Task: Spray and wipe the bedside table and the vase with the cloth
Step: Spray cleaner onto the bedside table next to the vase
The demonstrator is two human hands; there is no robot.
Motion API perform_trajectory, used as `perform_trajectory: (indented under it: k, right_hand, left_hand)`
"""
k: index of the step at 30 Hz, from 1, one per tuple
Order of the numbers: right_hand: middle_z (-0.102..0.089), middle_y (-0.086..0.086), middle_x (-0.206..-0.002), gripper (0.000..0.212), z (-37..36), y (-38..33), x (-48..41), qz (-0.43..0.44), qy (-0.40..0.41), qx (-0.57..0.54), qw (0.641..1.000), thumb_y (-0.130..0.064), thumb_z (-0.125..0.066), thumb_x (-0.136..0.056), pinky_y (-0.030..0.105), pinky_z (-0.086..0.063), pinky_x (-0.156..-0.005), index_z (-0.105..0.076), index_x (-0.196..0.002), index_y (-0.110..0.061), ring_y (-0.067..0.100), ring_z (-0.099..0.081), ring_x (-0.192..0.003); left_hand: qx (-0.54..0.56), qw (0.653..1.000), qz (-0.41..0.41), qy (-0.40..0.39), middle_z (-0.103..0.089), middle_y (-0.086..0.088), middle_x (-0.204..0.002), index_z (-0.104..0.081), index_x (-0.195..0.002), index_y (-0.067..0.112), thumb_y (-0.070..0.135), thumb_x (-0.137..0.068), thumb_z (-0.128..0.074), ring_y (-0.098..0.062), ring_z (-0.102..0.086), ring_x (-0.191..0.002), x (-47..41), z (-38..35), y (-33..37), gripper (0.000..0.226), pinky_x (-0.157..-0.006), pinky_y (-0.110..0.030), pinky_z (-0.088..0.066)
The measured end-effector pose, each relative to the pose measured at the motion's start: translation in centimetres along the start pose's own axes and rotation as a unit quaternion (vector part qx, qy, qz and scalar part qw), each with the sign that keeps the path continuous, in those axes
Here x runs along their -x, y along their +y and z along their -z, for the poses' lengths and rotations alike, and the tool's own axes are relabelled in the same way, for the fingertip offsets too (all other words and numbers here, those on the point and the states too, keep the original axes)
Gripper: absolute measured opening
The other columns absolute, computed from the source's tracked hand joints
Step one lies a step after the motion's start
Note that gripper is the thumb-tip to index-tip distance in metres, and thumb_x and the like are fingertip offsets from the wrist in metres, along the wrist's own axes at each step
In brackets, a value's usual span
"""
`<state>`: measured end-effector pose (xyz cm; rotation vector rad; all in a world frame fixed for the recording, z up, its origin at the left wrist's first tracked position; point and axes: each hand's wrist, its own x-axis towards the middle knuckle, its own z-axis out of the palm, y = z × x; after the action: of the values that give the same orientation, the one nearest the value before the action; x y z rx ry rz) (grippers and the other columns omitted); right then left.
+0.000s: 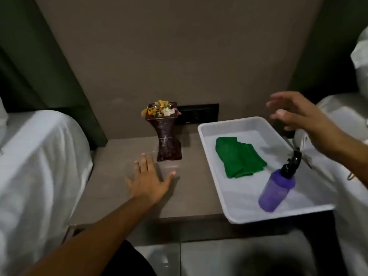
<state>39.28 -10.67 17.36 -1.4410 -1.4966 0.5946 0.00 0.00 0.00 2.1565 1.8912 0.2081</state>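
A dark red speckled vase (168, 136) with yellow and white flowers stands at the back of the grey bedside table (123, 196). On the table's right side sits a white tray (211, 156) that overhangs the front edge. Inside the tray lie a folded green cloth (238, 157) and a purple spray bottle (277, 189) with a black trigger, tilted on its side. My left hand (148, 179) rests flat on the table just left of and in front of the vase, fingers spread. Above the tray's far right corner my right hand (298, 116) hovers open, holding nothing.
Beds with white sheets flank the table on the left (39, 156) and right (348, 156). A black socket panel (197, 113) is set in the wall behind the vase. Tiled floor (209, 259) shows below the table's front edge.
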Motion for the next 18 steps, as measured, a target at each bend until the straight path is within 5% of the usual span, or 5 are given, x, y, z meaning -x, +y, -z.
perform_trajectory:
  k: [7,12,18]
  right_hand:
    - [-0.064,0.007,-0.142,0.067,-8.1,5.7,4.8,-0.078,0.099,-0.139,0.982,-0.054,-0.043,-0.091,0.046,-0.05,-0.094,-0.05,-0.147,-0.02,0.031,-0.067,-0.116]
    - [-0.069,-0.012,-0.128,0.054,-7.6,7.1,10.3,-0.032,0.163,-0.067,0.984,-0.027,-0.08,-0.09,0.044,-0.062,-0.095,-0.055,-0.137,-0.035,0.015,-0.074,-0.107]
    - [-0.068,-0.024,-0.112,0.043,-10.4,7.7,10.3,0.016,0.255,0.015,0.967,-0.018,-0.061,-0.104,0.041,-0.059,-0.096,-0.052,-0.144,-0.031,0.002,-0.069,-0.101]
  left_hand:
    - [-0.054,0.998,0.023,-0.024,0.003,-0.004,-0.181,-0.005,-0.17,0.022,0.097,-0.081,-0.011,-0.029,0.003,-0.166,0.9,-4.3,-3.2,0.116,-0.126,-0.074,-0.005]
    - [-0.041,0.999,-0.026,0.019,0.001,-0.002,-0.181,-0.008,-0.169,0.025,0.095,-0.082,-0.002,-0.028,0.003,-0.167,2.2,-6.1,-0.9,0.112,-0.126,-0.072,-0.003]
    - [-0.05,0.998,-0.022,0.016,0.0,-0.005,-0.181,-0.011,-0.169,0.03,0.085,-0.092,-0.011,-0.03,0.003,-0.166,2.9,-5.8,-0.3,0.095,-0.126,-0.073,-0.002]
